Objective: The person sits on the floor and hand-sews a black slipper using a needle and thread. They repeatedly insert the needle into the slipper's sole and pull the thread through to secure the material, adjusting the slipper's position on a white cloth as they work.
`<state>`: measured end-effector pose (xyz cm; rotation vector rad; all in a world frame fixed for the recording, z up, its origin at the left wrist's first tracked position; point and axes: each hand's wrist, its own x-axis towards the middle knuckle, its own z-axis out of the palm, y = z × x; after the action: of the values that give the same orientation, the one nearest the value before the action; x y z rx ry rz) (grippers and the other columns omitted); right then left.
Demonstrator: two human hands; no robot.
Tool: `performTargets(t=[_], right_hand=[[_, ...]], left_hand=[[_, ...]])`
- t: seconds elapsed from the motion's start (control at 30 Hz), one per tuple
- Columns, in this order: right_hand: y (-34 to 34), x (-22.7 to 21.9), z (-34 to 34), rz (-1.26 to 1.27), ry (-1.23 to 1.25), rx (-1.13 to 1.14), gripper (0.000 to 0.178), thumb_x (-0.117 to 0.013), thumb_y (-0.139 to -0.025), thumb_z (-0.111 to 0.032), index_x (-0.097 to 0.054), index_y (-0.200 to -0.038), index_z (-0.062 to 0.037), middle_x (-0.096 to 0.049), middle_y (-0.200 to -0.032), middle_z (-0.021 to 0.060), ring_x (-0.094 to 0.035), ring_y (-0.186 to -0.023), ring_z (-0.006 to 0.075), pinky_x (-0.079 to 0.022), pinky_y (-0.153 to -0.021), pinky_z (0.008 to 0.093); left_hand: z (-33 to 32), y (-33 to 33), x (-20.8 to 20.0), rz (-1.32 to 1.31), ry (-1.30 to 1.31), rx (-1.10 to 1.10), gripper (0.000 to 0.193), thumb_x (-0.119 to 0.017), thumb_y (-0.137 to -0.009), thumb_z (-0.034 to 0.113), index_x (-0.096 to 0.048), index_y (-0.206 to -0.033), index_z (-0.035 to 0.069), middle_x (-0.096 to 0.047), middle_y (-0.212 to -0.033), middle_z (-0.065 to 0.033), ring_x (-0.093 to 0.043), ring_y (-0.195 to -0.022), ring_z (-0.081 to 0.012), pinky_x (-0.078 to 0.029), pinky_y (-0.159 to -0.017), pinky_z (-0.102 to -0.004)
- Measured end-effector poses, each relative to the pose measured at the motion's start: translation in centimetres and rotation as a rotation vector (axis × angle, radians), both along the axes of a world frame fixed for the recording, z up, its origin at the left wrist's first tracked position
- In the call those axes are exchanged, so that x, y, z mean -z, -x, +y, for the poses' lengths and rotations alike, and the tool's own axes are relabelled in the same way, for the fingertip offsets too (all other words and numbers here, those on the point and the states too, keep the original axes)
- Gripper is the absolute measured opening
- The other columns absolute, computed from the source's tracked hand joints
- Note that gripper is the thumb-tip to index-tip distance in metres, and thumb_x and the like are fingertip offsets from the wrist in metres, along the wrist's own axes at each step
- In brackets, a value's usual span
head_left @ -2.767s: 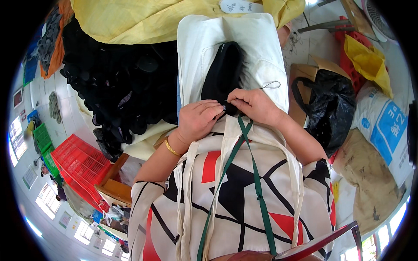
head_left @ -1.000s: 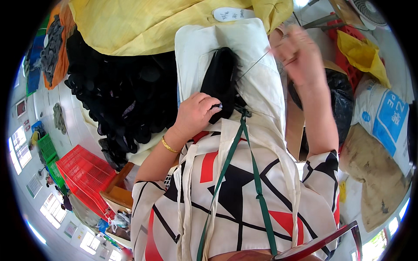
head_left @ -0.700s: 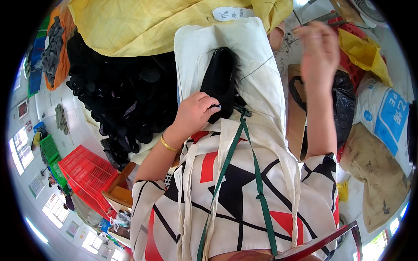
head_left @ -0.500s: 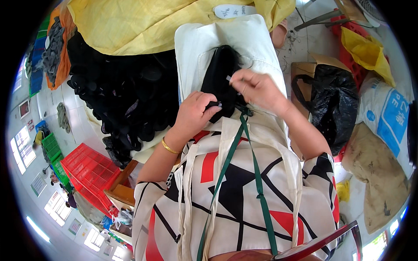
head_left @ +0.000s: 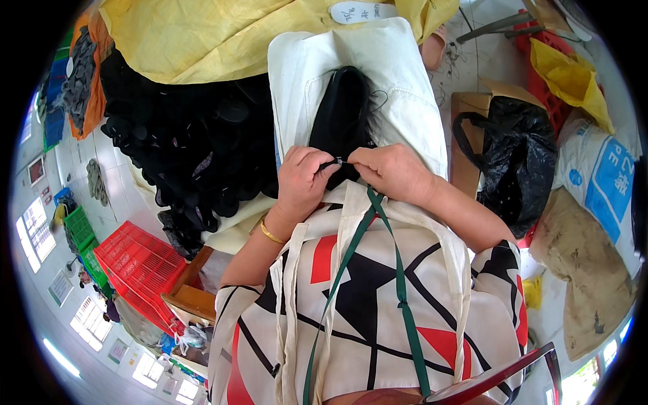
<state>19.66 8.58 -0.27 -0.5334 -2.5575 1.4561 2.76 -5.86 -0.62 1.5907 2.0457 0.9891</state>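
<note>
A black shoe upper (head_left: 343, 115) lies on the cream cloth (head_left: 398, 81) spread over my lap. My left hand (head_left: 302, 179), with a gold bangle at the wrist, pinches the near edge of the shoe upper. My right hand (head_left: 388, 172) meets it from the right, and its fingertips pinch a small needle against the same edge. Both hands touch at the fingertips above the shoe's near end. A thin dark thread loops over the cloth just right of the shoe.
A big heap of black shoe uppers (head_left: 182, 142) lies to the left, with yellow cloth (head_left: 216, 34) behind it. A red crate (head_left: 138, 266) sits lower left. A black plastic bag (head_left: 516, 155) in a cardboard box, a white and blue sack (head_left: 601, 182) and a yellow bag (head_left: 570, 77) stand to the right.
My right hand, raised high to the right pulling thread taut, has come back down to the shoe's near edge beside my left hand. The left hand stayed on the shoe.
</note>
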Motion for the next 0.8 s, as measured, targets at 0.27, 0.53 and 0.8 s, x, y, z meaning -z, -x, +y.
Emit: performTargets(t=[0.27,0.53,0.8], right_hand=[[-0.1,-0.3,0.1,-0.062,-0.042,-0.043,0.013,-0.064,-0.085,-0.009,-0.068,-0.098,-0.0063,-0.066,-0.073,0.0175,-0.065,-0.065,0.0356,-0.054,-0.060,0.0414],[0.3,0.0,-0.9,-0.019,-0.072,-0.020,0.007,-0.059,-0.086,-0.010,-0.054,-0.084,-0.0053,-0.060,-0.061,0.0172,-0.063,-0.059,0.0385,-0.051,-0.055,0.0489],[1.1,0.3,-1.9,-0.191,-0.081,-0.027,0.012,-0.057,-0.089,-0.011,-0.048,-0.094,-0.0035,-0.061,-0.061,0.0195,-0.063,-0.059,0.0411,-0.051,-0.055,0.0505]], left_hand=[[-0.1,-0.1,0.2,-0.008,-0.020,-0.020,0.017,-0.079,-0.077,0.010,-0.068,-0.090,0.007,-0.065,-0.086,-0.0066,-0.059,-0.081,-0.0262,-0.048,-0.071,-0.0352],[0.0,-0.2,0.3,0.035,-0.073,-0.018,0.018,-0.080,-0.075,0.009,-0.068,-0.087,0.007,-0.062,-0.080,-0.0058,-0.057,-0.074,-0.0257,-0.046,-0.065,-0.0352],[-0.3,-0.4,0.6,0.054,-0.075,-0.081,0.018,-0.083,-0.071,0.009,-0.070,-0.084,0.007,-0.061,-0.075,-0.0060,-0.056,-0.068,-0.0250,-0.044,-0.059,-0.0345]])
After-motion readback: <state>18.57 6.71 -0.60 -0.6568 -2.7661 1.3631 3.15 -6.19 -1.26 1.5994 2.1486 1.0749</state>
